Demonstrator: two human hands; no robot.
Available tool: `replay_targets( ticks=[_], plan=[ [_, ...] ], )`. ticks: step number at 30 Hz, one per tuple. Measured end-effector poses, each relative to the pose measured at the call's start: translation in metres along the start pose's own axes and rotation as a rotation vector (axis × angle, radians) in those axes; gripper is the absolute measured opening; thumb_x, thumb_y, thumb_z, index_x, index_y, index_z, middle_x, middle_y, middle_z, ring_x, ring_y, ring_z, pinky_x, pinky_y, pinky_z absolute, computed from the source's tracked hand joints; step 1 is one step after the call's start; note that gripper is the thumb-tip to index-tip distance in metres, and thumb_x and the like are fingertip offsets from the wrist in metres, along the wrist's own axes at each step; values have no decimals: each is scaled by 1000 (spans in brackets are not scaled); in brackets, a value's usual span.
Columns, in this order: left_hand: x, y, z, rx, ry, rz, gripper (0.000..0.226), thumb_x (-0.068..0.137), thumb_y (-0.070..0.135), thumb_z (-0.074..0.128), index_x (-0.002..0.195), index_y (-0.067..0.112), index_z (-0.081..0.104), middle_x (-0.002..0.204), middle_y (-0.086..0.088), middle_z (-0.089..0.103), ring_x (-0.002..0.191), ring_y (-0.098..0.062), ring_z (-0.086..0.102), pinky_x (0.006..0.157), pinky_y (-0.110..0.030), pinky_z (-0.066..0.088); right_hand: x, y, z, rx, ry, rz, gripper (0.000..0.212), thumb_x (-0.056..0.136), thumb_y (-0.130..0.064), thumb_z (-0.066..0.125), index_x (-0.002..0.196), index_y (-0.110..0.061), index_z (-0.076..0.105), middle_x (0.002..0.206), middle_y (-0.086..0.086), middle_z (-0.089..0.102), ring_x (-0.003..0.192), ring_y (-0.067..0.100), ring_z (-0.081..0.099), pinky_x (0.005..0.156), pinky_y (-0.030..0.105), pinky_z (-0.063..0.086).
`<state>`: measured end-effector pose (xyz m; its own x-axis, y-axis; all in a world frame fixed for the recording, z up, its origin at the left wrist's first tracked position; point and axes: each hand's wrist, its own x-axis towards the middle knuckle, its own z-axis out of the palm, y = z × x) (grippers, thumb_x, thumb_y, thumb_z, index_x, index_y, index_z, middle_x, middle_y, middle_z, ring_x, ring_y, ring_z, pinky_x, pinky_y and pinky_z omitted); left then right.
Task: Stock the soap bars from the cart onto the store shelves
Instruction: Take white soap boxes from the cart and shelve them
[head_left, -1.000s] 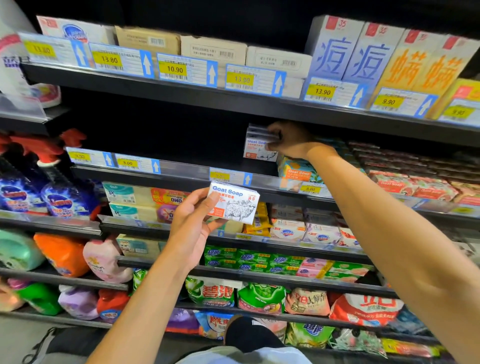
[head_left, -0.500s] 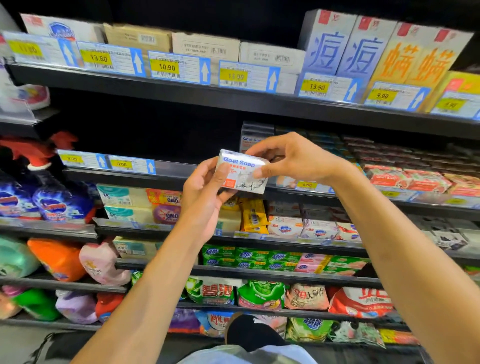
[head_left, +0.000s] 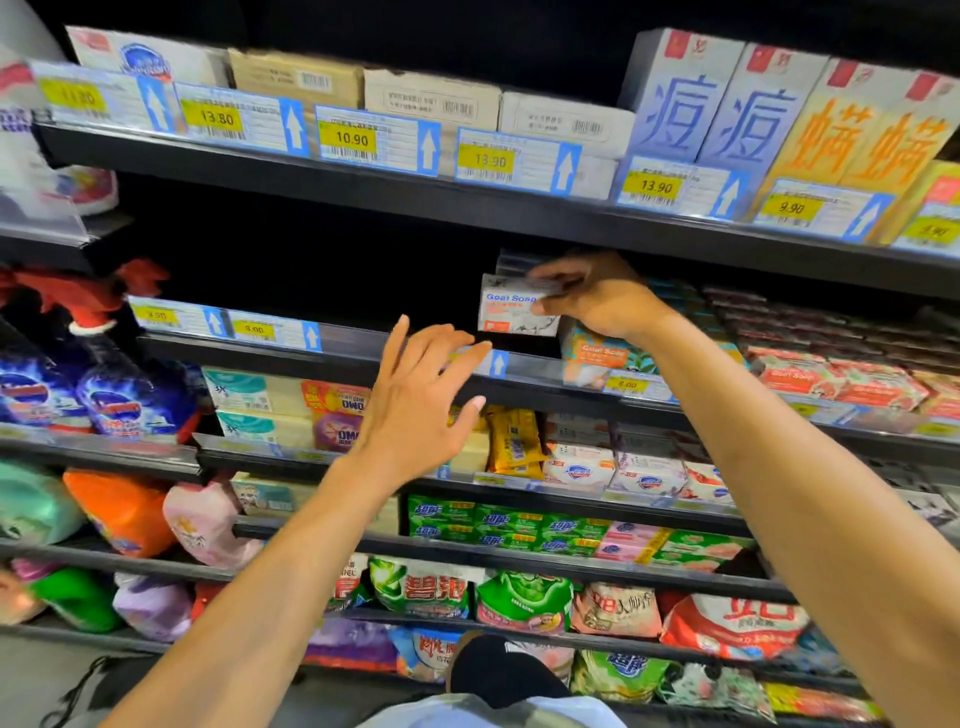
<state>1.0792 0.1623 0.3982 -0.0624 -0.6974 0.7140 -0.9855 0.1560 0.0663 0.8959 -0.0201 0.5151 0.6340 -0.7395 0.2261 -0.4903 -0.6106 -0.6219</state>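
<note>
My right hand grips a white Goat Soap box by its right end, holding it upright on the second shelf, in front of other white boxes that are mostly hidden. My left hand hovers lower left of the box, fingers spread and holding nothing. An orange-and-teal Goat Soap pack sits just right of the held box. Red Goat Soap packs fill the shelf further right. The cart is out of view.
The left part of the second shelf is dark and bare behind its price tags. Boxed soaps line the top shelf. Spray bottles stand at left; soap bars and detergent bags fill the lower shelves.
My left hand passed the Goat Soap box to my right hand and opened. My right hand carried the box up onto the second shelf.
</note>
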Motion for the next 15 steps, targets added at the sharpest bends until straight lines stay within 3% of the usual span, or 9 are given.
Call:
replay_targets(
  ticks=[4, 8, 15],
  plan=[
    [-3, 2, 3, 57, -18, 33, 60, 93, 39, 60, 147, 16, 50, 145, -8, 52, 138, -28, 44, 120, -57, 22, 9, 9, 2, -102, -2, 10, 44, 78, -19, 88, 119, -16, 74, 111, -2, 68, 108, 18, 65, 99, 30, 51],
    [-4, -1, 3, 92, -24, 43, 63, 91, 39, 62, 148, 17, 48, 145, -8, 51, 138, -28, 45, 120, -56, 23, 17, 14, 2, -280, -38, -22, 41, 82, -23, 86, 120, -14, 72, 109, -2, 65, 101, 15, 60, 87, 21, 43],
    [-3, -2, 5, 98, -27, 47, 63, 92, 41, 60, 149, 18, 47, 145, -6, 51, 138, -27, 45, 119, -54, 25, 24, 15, -2, -447, -61, -61, 33, 81, -28, 86, 108, -17, 72, 128, 6, 64, 113, 24, 60, 99, 32, 48]
  ],
)
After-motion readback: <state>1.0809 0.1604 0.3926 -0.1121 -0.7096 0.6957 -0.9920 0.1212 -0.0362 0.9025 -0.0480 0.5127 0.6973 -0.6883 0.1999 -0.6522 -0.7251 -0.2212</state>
